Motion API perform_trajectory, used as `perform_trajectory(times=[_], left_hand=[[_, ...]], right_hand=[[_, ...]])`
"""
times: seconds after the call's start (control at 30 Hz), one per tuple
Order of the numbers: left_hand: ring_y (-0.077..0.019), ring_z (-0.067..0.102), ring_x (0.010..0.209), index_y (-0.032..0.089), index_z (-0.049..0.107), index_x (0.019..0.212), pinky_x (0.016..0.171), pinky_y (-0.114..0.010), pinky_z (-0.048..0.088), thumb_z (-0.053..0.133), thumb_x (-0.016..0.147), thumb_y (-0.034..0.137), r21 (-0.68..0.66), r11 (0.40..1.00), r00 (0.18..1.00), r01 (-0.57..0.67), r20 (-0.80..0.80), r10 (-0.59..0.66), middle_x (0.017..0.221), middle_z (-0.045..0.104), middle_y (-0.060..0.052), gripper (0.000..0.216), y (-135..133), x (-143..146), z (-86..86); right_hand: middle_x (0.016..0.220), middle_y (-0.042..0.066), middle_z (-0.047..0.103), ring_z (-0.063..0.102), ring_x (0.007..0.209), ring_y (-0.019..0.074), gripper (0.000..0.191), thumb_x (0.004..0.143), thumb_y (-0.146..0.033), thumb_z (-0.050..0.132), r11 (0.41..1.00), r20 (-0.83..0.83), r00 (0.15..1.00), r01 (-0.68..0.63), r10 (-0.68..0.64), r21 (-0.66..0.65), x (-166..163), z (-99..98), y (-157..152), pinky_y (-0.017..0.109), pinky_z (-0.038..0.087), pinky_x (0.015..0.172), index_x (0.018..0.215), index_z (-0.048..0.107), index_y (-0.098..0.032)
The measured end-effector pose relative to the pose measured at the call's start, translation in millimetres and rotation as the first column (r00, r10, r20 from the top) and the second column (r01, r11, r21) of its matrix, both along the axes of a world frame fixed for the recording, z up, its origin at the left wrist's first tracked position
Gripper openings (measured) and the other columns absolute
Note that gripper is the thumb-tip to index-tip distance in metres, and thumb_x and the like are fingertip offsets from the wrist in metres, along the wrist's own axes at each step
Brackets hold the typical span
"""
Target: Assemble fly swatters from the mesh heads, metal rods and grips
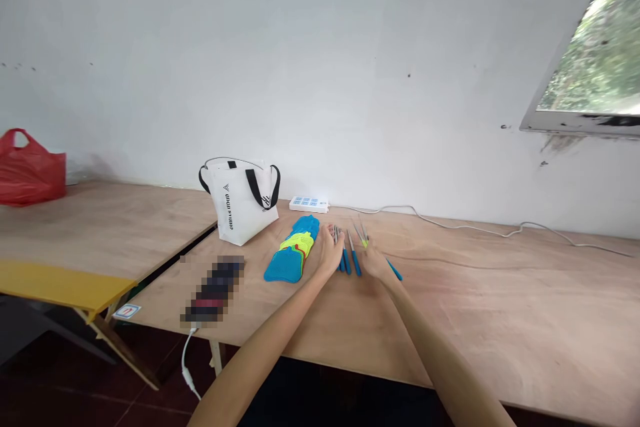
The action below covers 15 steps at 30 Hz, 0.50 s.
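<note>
Tabletop (500, 320): power strip (309, 204) near rear edge; bag (243, 217) left of it; pads (286, 264) before strip; handled tools (356, 264) right of pads.

free: table (540, 320) front right | obstacles: blue-handled tools (355, 263) centre, colored pile (296, 242) left

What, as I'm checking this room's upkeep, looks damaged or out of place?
The white wall below the window at right looks marred: a brownish smear and dark spots break its plain surface. The lower window frame also has black patches. I see no spill on the table.
</note>
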<state>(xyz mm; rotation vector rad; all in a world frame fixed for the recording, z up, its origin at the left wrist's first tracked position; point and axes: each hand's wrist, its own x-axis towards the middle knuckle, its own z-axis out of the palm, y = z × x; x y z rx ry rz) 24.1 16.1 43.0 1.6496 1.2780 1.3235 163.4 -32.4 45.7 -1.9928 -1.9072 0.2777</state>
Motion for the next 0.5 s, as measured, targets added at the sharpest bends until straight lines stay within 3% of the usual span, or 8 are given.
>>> perform_trajectory(times=[0.07,0.13,0.17,0.2,0.27,0.37,0.43,0.5], left_hand=[[-0.0214,0.059,0.127,0.018,0.039,0.139,0.104,-0.034,0.049,0.054,0.098,0.031,-0.043,0.998,0.994,0.050,0.095,-0.046,0.142,0.055,-0.018,0.046,-4,3,11.6],[-0.0199,0.067,0.116,0.018,0.041,0.139,0.096,-0.031,0.054,0.057,0.098,0.041,-0.098,0.971,0.947,0.218,0.261,-0.186,0.132,0.064,-0.017,0.050,-11,4,26.0],[-0.0202,0.070,0.110,0.017,0.044,0.138,0.093,-0.031,0.055,0.060,0.096,0.043,-0.121,0.921,0.862,0.369,0.415,-0.291,0.124,0.068,-0.016,0.052,-16,4,33.1],[-0.0213,0.072,0.106,0.017,0.047,0.136,0.092,-0.032,0.055,0.065,0.093,0.045,-0.113,0.835,0.737,0.539,0.544,-0.402,0.118,0.071,-0.016,0.054,-23,3,39.6],[-0.0227,0.075,0.092,0.014,0.057,0.128,0.087,-0.032,0.056,0.074,0.086,0.045,-0.064,0.717,0.585,0.695,0.629,-0.512,0.102,0.076,-0.015,0.055,-41,1,48.9],[-0.0202,0.074,0.069,0.012,0.061,0.122,0.073,-0.030,0.056,0.078,0.082,0.048,0.002,0.658,0.509,0.753,0.632,-0.584,0.087,0.077,-0.012,0.056,-70,-1,51.8],[-0.0189,0.072,0.062,0.013,0.059,0.125,0.066,-0.028,0.055,0.079,0.081,0.050,0.015,0.635,0.492,0.772,0.618,-0.613,0.084,0.077,-0.010,0.061,-84,-3,48.3],[-0.0197,0.072,0.064,0.014,0.059,0.125,0.063,-0.027,0.054,0.080,0.079,0.051,-0.024,0.575,0.474,0.818,0.595,-0.649,0.083,0.076,-0.010,0.062,-92,-4,43.0]], right_hand=[[0.104,0.012,0.068,0.069,0.089,0.0244,0.056,0.103,-0.041,0.028,0.997,-0.182,0.981,-0.054,0.064,0.057,-2,-3.6,-19,0.036,0.055,0.073,0.152,0.029,-0.016],[0.106,0.009,0.066,0.067,0.085,0.0209,0.057,0.102,-0.050,0.024,0.982,-0.395,0.901,-0.140,0.181,0.130,-7,-9.6,-42,0.033,0.055,0.068,0.150,0.028,-0.021],[0.104,0.009,0.065,0.065,0.082,0.0212,0.059,0.098,-0.057,0.035,0.959,-0.596,0.752,-0.206,0.282,0.194,-10,-12.9,-54,0.033,0.054,0.068,0.145,0.036,-0.021],[0.100,0.007,0.066,0.064,0.079,0.0202,0.059,0.095,-0.064,0.041,0.942,-0.667,0.666,-0.259,0.333,0.212,-13,-16.1,-65,0.033,0.053,0.068,0.137,0.044,-0.022],[0.093,0.005,0.066,0.060,0.075,0.0186,0.057,0.090,-0.067,0.054,0.906,-0.772,0.504,-0.364,0.387,0.216,-18,-21.2,-86,0.031,0.050,0.069,0.124,0.055,-0.022],[0.097,0.004,0.066,0.058,0.083,0.0191,0.047,0.090,-0.061,0.061,0.890,-0.803,0.457,-0.417,0.383,0.187,-21,-26.0,-106,0.031,0.049,0.075,0.118,0.061,-0.024],[0.098,0.004,0.066,0.058,0.089,0.0208,0.042,0.091,-0.060,0.062,0.909,-0.798,0.486,-0.378,0.357,0.177,-21,-28.5,-111,0.033,0.049,0.079,0.114,0.064,-0.025],[0.091,0.003,0.065,0.058,0.090,0.0224,0.042,0.090,-0.064,0.061,0.932,-0.798,0.510,-0.320,0.321,0.170,-20,-30.4,-113,0.034,0.049,0.082,0.104,0.067,-0.025]])
